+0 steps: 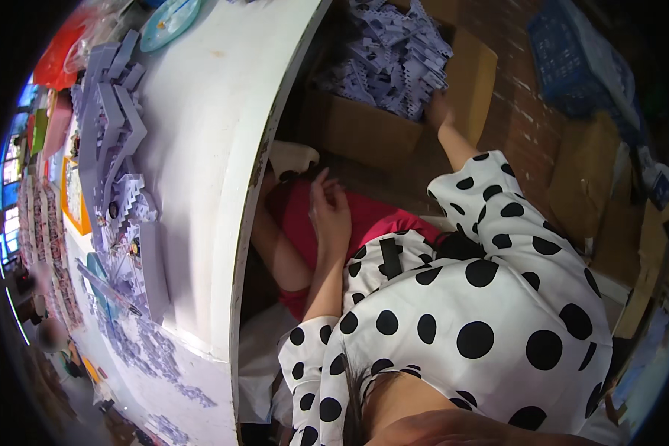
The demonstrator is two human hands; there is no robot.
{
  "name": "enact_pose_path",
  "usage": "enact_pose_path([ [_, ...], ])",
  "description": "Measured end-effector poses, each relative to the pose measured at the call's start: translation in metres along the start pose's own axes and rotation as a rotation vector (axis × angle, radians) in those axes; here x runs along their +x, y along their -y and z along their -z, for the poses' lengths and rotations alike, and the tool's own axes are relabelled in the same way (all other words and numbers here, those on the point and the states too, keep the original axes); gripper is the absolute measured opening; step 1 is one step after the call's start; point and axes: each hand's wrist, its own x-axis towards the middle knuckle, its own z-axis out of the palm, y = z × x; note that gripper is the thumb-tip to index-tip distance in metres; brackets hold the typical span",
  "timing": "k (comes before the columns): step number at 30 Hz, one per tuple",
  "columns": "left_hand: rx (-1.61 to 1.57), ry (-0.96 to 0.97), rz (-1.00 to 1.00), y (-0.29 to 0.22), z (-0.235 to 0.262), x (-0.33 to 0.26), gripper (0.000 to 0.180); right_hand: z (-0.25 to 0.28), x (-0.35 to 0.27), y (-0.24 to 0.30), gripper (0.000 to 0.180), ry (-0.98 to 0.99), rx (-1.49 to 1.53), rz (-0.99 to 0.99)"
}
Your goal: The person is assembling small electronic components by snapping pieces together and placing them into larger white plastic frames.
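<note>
My right hand (440, 111) reaches down to the right side of an open cardboard box (372, 128). The box is heaped with lavender plastic pieces (398, 63), many with stepped, toothed edges. My right fingers are at the edge of the heap, and whether they grip a piece cannot be made out. Over my lap, above a red cloth (364, 212), hovers my left hand (330, 209). It is open, fingers loosely bent and apart, with nothing in it. Its nearest neighbour is the white table's edge to the left.
On the white table (208, 97) to my left, long lavender parts (115, 126) are stacked, with small loose pieces (141, 349) spread nearer. A teal plate (171, 24) lies at the far end. Blue crates (580, 63) and cardboard (583, 167) stand on the right.
</note>
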Motion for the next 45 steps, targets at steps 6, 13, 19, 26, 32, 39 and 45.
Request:
enact_pose_path([
  [6,0.083,-0.056,-0.067,0.007,0.005,-0.003,0.037,0.04,-0.026,0.052,0.052,-0.34,0.255,-0.141],
  [13,0.027,-0.05,-0.054,0.006,0.008,-0.008,0.039,0.253,0.007,0.251,0.05,-0.658,0.97,0.523],
  [19,0.019,-0.082,-0.074,0.015,0.002,-0.004,0.04,0.276,0.122,0.283,0.082,0.193,0.848,0.166],
  [26,-0.013,-0.09,-0.115,0.026,0.008,-0.004,0.037,0.287,0.109,0.294,0.052,0.432,0.957,0.361],
  [32,0.01,-0.087,-0.154,0.026,0.006,-0.004,0.039,0.285,0.083,0.274,0.038,0.431,1.161,0.395],
  [39,0.005,-0.092,-0.13,0.035,0.009,-0.003,0.037,0.318,0.037,0.219,0.027,0.51,1.427,0.348],
  [45,-0.126,-0.081,-0.084,0.036,0.009,-0.001,0.035,0.321,0.036,0.117,0.025,0.359,1.392,0.226],
])
